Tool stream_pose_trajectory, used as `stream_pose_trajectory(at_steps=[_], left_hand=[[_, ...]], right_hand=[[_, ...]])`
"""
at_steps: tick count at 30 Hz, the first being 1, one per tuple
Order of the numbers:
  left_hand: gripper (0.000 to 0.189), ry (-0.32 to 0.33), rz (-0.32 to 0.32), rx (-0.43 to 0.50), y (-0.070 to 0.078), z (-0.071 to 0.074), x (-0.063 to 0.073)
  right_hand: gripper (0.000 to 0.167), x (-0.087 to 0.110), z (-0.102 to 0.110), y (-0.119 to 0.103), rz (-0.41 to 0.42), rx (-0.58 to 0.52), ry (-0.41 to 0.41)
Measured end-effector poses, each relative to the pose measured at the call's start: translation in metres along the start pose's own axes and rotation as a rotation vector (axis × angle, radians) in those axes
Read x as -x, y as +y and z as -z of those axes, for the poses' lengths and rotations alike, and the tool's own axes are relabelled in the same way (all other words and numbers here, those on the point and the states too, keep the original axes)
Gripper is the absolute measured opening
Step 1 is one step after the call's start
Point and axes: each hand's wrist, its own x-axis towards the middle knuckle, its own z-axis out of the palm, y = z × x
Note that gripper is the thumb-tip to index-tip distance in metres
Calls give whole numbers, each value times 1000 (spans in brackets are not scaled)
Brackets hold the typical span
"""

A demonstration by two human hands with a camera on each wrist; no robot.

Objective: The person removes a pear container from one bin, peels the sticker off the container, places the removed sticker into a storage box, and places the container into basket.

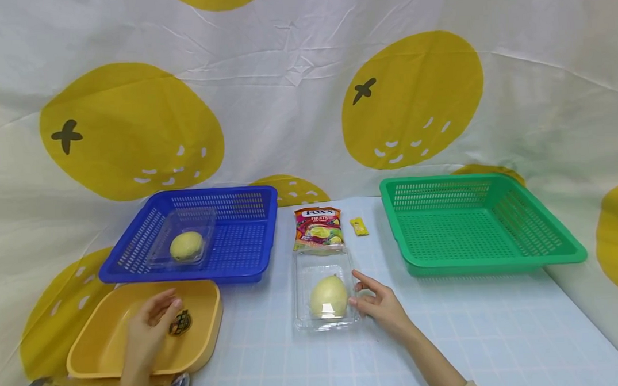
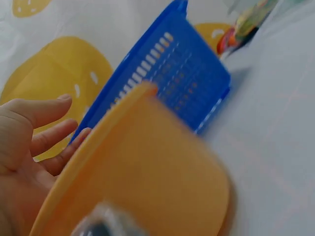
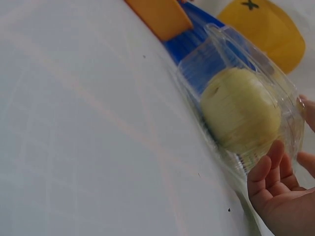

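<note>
A lidded clear plastic clamshell box [image 1: 303, 274] stands mid-table with a pale yellow pear [image 1: 328, 297] inside. Beside its right wall is my right hand [image 1: 380, 306], its fingers and thumb spread along the edge without closing round it. In the right wrist view the same pear [image 3: 241, 110] shows through the plastic, close to the fingertips. My left hand [image 1: 150, 332] hovers over the yellow-orange basin [image 1: 105, 340], fingers loosely bent and nothing held. A round dark label [image 1: 180, 323] lies in that basin, next to the thumb.
Behind the basin, a blue basket [image 1: 244, 242] holds another clear box [image 1: 161, 245] with pale fruit [image 1: 186, 245]. A red candy bag [image 1: 318, 226] and small yellow sweet [image 1: 359, 226] lie at the back. The green basket [image 1: 461, 232] stands at the right.
</note>
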Motion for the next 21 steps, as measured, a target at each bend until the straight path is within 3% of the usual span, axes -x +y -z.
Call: stream_pose_trajectory(at_steps=[8, 13, 17, 21], left_hand=[[29, -126, -50, 169, 16, -44, 6], [24, -249, -103, 273, 20, -72, 10], [27, -353, -123, 288, 17, -90, 13], [30, -400, -159, 228, 12, -106, 12]], right_hand=[[67, 1, 0, -1, -2, 4, -2], [67, 1, 1, 1, -3, 16, 5], [68, 0, 1, 4, -14, 9, 13], [68, 0, 1, 4, -21, -2, 12]])
